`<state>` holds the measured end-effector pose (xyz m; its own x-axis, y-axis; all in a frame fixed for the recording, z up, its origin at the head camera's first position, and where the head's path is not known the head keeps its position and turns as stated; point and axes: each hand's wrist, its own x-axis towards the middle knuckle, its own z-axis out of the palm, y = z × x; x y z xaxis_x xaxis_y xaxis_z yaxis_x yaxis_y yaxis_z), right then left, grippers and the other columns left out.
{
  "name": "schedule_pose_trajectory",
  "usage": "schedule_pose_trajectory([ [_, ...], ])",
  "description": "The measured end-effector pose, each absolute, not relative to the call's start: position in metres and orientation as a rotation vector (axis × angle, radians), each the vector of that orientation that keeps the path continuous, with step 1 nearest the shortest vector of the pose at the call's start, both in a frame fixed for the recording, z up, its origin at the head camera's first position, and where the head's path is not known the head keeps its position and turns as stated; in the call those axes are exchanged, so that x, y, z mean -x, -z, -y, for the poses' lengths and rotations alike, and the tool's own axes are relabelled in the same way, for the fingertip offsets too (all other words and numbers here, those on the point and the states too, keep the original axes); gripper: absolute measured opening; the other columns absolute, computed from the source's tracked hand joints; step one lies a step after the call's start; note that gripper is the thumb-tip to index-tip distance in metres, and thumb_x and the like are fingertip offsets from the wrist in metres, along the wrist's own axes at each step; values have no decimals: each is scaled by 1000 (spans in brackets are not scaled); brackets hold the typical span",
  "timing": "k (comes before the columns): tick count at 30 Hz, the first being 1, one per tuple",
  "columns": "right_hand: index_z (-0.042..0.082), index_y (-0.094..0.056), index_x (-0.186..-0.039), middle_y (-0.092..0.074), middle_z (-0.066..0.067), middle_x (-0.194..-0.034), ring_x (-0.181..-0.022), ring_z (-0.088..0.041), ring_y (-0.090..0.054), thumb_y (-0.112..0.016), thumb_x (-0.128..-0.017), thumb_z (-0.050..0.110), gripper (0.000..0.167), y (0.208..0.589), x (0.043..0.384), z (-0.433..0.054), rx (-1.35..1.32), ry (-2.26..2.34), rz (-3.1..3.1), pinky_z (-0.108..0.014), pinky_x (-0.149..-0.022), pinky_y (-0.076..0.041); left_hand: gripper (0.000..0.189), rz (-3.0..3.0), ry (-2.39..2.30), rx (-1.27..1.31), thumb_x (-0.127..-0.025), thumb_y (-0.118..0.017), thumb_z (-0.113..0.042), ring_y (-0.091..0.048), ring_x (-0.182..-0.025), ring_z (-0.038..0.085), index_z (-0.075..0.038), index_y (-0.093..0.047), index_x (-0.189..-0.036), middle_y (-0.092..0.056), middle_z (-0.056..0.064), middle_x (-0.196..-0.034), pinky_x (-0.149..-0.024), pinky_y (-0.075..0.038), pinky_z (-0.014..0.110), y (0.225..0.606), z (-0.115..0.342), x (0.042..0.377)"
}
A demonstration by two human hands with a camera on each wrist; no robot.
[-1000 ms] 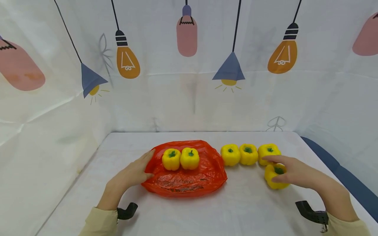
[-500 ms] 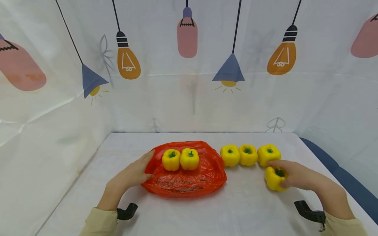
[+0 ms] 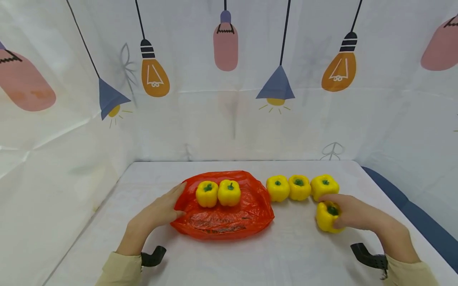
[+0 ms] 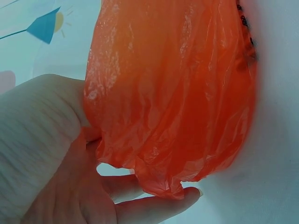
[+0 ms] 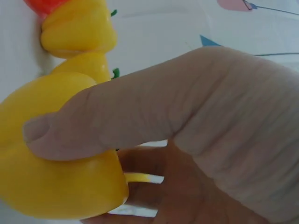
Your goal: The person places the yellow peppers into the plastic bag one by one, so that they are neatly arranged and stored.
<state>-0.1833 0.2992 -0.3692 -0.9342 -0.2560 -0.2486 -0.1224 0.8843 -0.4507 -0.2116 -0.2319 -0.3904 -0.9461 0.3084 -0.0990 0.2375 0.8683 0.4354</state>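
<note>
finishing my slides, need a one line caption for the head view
Left hand touching a red bag bearing two yellow peppers, right hand gripping another pepper near three more.

A plain beige left sleeve [image 3: 121, 270] lies towards the left edge of the bench [image 3: 250, 262], and a matching right sleeve [image 3: 411, 274] towards its right edge, both cuffs stopping short of bare wrists. Beside each cuff juts an elbow-bent black piece, the left fitting [image 3: 154, 257] blunt-ended, the right fitting [image 3: 368, 258] trailing a small dark tangle [image 3: 384, 274] below. Left hand [image 3: 162, 208] and right hand [image 3: 354, 213] are bare, the right thumbnail [image 5: 36, 128] short and rounded.
</note>
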Motion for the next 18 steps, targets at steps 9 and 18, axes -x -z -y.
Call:
schedule_pose_trajectory([
  [9,10,-58,-134,-56,-17,-139,-113,-32,-52,-80,-65,9,73,367,182,-275,410,686,-2796,-66,-96,-48,88,-2876,-655,-419,-91,-68,-21,-29,-148,43,-11,-14,-160,-21,15,-166,-116,-29,65,391,233,211],
  [18,12,-58,-136,-56,-13,-139,-119,-33,-51,-76,-69,12,70,366,181,-259,486,714,-2851,-67,-99,-44,87,-2864,-673,-408,-91,-68,-20,-29,-148,43,-12,-15,-160,-22,14,-166,-114,-31,66,390,231,211],
])
